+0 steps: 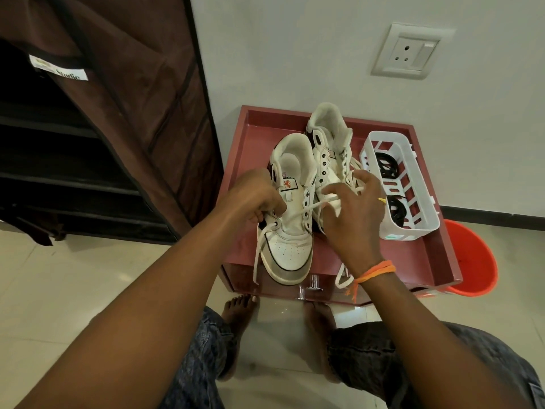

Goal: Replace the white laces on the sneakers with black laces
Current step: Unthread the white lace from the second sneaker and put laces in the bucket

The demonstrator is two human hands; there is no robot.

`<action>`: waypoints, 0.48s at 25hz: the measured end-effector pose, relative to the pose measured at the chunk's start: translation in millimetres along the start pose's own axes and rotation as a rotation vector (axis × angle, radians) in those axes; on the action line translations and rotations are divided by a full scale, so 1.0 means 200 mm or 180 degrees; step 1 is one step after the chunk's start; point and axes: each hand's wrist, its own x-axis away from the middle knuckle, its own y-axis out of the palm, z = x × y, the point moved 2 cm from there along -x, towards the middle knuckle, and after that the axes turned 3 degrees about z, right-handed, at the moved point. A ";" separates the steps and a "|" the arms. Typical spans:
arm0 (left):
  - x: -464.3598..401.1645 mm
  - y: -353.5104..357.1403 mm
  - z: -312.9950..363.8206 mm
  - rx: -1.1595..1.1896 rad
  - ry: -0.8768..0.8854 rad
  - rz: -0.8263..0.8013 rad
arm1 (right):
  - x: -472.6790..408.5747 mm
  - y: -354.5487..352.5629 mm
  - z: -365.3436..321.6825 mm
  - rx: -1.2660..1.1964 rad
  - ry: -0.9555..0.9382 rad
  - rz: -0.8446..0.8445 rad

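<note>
Two white low-top leather sneakers sit side by side, toes toward me, on a dark red wooden tray-top stand [259, 137]. My left hand [253, 199] curls its fingers against the outer eyelet row of the near white sneaker [290, 208], gripping what I take to be the lace there — the fingertips themselves are hidden. My right hand [351, 208] hovers over the gap between the shoes, fingers spread and bent, thumb [333, 188] and forefinger seemingly pinching the flat white lace [298, 215] where it leaves the inner eyelets; I cannot tell for certain.

That lace runs crosswise, from my left hand's side up and right to my right hand, across the shoe's long axis, which points straight at me. Only the lowest eyelets look threaded. A loose end hangs down past the toe on the left. The far white sneaker [330, 143] lies just beyond my right hand, partly unlaced.

Coiled black laces [386, 169] wait in a white slotted plastic basket [413, 199] on the tray's right side — nearer my right hand, a short reach away. Pulling the white lace free looks the next job.
</note>
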 end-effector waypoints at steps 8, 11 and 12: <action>-0.01 0.00 0.00 -0.0181 0.0064 0.0085 | 0.10 0.21 -0.14 0.0577 -0.0217 -0.1017; -0.01 -0.01 0.00 -0.0093 0.0026 0.0051 | 0.06 0.13 -0.08 0.0250 -0.0073 -0.0682; -0.01 -0.01 0.00 -0.0064 0.0005 0.0035 | 0.04 0.09 -0.05 0.0025 0.0045 -0.0482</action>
